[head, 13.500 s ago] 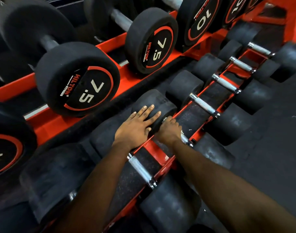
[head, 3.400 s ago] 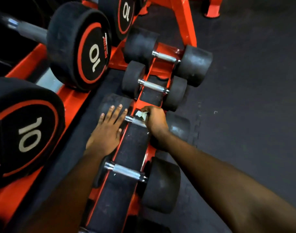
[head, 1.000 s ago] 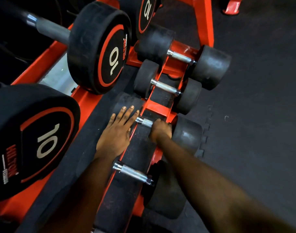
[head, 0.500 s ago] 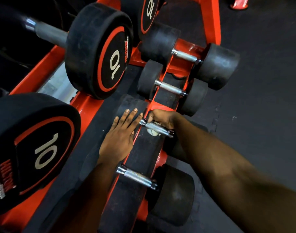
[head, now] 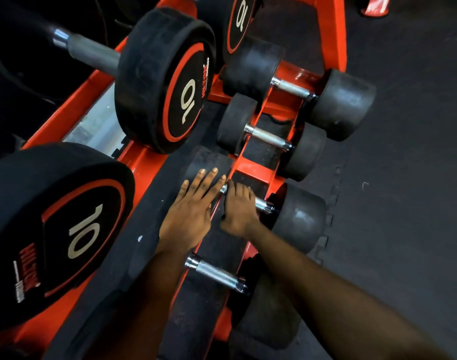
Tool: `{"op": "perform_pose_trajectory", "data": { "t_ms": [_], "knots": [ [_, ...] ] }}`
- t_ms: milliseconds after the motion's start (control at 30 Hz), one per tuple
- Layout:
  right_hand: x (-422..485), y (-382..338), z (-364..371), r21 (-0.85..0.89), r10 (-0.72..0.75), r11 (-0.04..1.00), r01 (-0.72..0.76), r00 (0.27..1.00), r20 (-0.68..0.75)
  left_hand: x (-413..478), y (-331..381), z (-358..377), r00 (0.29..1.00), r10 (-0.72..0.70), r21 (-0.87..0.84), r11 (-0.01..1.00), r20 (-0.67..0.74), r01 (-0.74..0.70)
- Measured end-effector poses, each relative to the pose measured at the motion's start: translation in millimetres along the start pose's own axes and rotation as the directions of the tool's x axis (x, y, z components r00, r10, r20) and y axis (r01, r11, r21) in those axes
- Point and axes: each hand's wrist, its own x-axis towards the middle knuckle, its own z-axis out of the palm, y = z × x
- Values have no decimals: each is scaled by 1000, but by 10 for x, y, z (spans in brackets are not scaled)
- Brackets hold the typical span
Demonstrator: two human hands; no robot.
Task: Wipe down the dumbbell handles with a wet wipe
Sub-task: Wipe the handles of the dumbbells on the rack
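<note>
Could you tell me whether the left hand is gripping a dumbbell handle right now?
No, the left hand lies flat and open on a rubber dumbbell head, while the right hand wraps the handle.

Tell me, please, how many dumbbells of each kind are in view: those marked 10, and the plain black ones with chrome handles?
Dumbbells marked 10: 3
Plain black dumbbells with chrome handles: 4, one of them gripped at its handle by the right hand
Total: 7
</note>
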Motion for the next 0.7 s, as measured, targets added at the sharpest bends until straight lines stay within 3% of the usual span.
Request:
{"op": "perform_pose_trajectory", "data": {
  "t_ms": [100,233,333,400,467,567,700],
  "knots": [
    [-124,-59,224,-117,3,993,-2,1000,4,4,2,7,1000,-7,29,1000,18,7],
    [194,-73,29,-31,97,995,-99,994,-51,1,-6,15,1000,-6,31,999,10,6],
    [286,181,-307,96,116,987,-132,980,163,-9,-11,6,1000,-2,8,1000,20,2],
    [199,361,-366,37,156,985,-167,965,210,-7,-13,-8,1000,-6,-4,1000,29,6],
    [79,385,-338,-67,204,978,-195,964,170,-2,-15,-11,999,-9,-14,1000,32,9],
    [-13,324,-247,-93,245,967,-238,966,76,-2,-19,-12,999,-13,-25,1000,35,14],
    [-91,395,-397,-69,160,985,-160,987,-3,5,-28,-13,999,-12,-32,999,44,13]
  ]
}}
